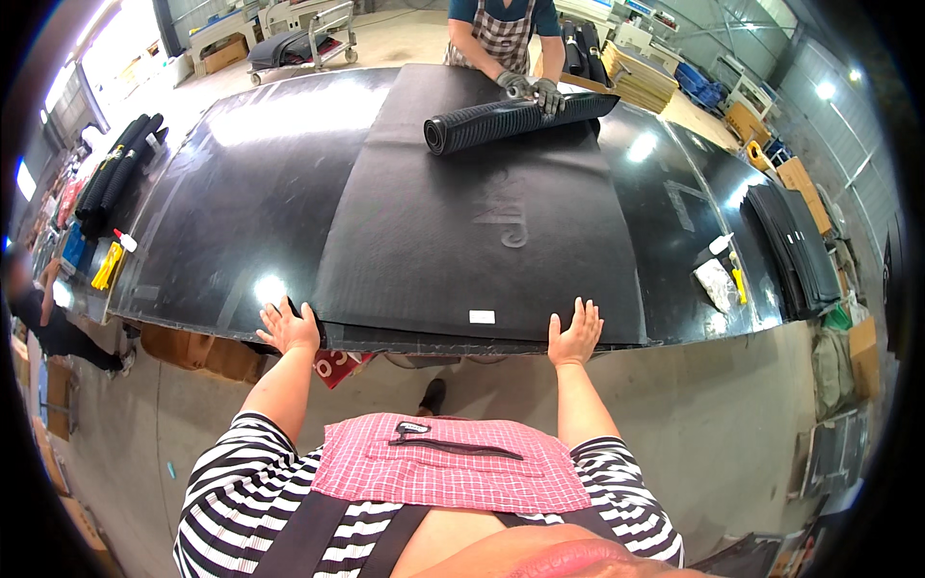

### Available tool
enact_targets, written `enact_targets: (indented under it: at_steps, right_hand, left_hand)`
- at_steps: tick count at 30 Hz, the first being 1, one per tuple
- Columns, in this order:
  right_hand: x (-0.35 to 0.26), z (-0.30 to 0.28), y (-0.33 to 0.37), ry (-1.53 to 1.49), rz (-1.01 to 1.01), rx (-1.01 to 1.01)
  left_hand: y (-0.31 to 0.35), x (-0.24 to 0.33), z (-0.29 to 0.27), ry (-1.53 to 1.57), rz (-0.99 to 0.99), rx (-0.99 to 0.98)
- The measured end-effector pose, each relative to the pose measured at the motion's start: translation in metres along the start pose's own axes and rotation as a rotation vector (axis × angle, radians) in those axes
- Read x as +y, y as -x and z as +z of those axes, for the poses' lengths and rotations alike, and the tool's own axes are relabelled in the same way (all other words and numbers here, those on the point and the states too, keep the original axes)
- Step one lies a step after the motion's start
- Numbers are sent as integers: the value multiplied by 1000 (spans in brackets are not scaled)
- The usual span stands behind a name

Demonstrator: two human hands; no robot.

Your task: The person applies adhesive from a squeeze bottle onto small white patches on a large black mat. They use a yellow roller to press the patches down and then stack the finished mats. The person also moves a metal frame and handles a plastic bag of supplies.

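A large black rubber mat (405, 231) lies flat across the shiny black tabletop, with a small white label (482, 316) by its near edge. My left hand (292, 329) is at the mat's near left corner, fingers spread, with a dark strip of edge beside its fingertips. Toward the near right, my right hand (576, 334) rests on the mat's near edge, fingers stretched out. Neither hand grips anything. At the far side, a co-worker's gloved hands (532, 91) press on a rolled black ribbed mat (511, 123) lying over the flat one.
Rolled black mats (118, 173) lie at the table's left, near yellow strips (108, 267). On the right sit a white bottle (720, 244), a clear plastic bag (714, 285) and a stack of black mats (792, 250). Behind the co-worker (501, 29) are yellowish stacked sheets (638, 75).
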State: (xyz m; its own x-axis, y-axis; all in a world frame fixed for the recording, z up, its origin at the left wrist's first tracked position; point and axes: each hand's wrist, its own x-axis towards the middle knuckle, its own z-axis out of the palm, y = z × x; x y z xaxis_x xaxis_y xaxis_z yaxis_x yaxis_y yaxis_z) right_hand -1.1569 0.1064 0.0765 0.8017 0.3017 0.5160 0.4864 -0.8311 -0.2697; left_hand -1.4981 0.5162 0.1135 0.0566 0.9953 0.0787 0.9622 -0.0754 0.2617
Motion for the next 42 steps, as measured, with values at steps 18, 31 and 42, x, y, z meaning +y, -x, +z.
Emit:
enact_targets:
  at_steps: [18,31,42]
  right_hand:
    - [-4,-7,-2,-21,27,-19]
    - [-2,-7,-2,-50,30,-1]
    - [-2,-7,-1,-55,37,-11]
  left_hand:
    - [-4,-2,5,-69,-15,-10]
    - [0,3,2,-97,-17,-20]
    - [-6,-2,11,-84,-11,3]
